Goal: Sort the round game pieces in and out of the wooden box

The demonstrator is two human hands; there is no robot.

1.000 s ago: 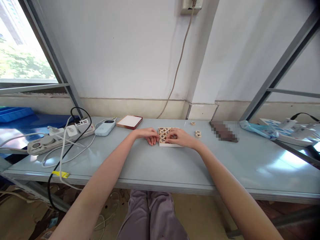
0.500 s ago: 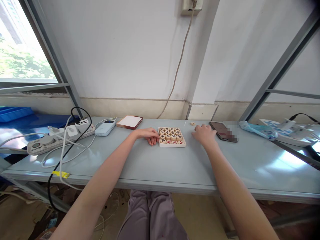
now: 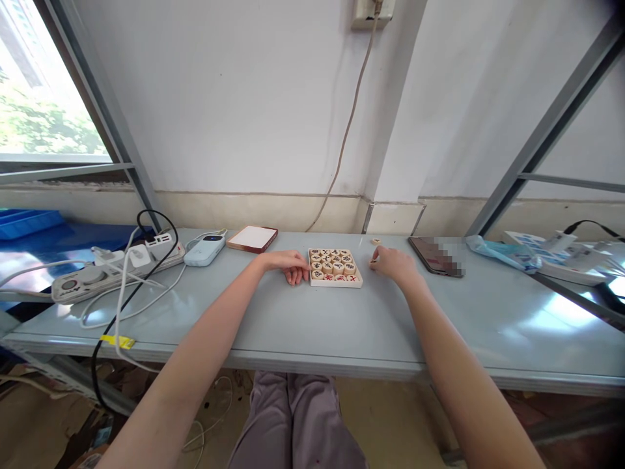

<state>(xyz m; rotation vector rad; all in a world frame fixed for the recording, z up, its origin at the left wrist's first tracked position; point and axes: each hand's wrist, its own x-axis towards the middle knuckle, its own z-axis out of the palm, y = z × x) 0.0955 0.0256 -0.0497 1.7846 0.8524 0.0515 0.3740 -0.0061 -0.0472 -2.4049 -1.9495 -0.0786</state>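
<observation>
A shallow white box (image 3: pixel 336 283) sits on the table, filled with rows of round wooden xiangqi pieces (image 3: pixel 338 268) bearing black and red characters. My left hand (image 3: pixel 294 267) is closed at the left side of the box, its fingers curled and the fingertips on the edge. Right of the box, my right hand (image 3: pixel 393 262) pinches a small xiangqi piece (image 3: pixel 374 260) between thumb and fingers, mostly hidden by them. Just beyond that hand, one loose xiangqi piece (image 3: pixel 375 241) lies flat on the table.
A box lid (image 3: pixel 252 238) lies behind my left hand. Farther left are a light-blue power bank (image 3: pixel 206 249), a power strip (image 3: pixel 117 267) and tangled cables. A dark phone (image 3: pixel 432 254) lies right of my right hand, near a blue plastic bag (image 3: pixel 502 253).
My right hand has drawn its fingers together into a pinch with a xiangqi piece at the tips, shifting slightly left. My left hand and the box stay in place.
</observation>
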